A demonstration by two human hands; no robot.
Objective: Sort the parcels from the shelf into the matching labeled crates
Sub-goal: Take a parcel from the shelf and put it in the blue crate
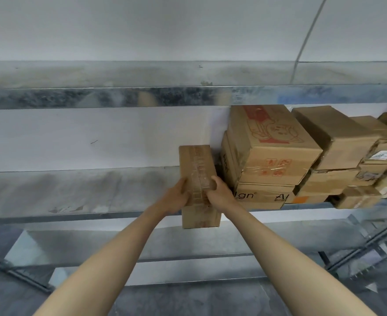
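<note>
— Forearms [110, 258] rise bare from 6 o'clock. What do they reach?
— A galvanised steel shelf [96, 192], mottled grey and flat, spanning the whole width.
— And at 3 o'clock?
— Stacked cartons [274, 144] of brown corrugated board with clear tape, one printed in red.
— Where's the parcel [197, 160]?
— Near centre, at the stack's 9 o'clock. It's a narrow oblong cardboard box with glossy tape down its top. Its long axis runs 6 to 12 o'clock, far end toward the wall [74, 137], near end overhanging the shelf's front lip.
— Hands?
— The left hand [176, 197] clasps its left side and the right hand [217, 190] its right, fingers curled over the top.
</note>
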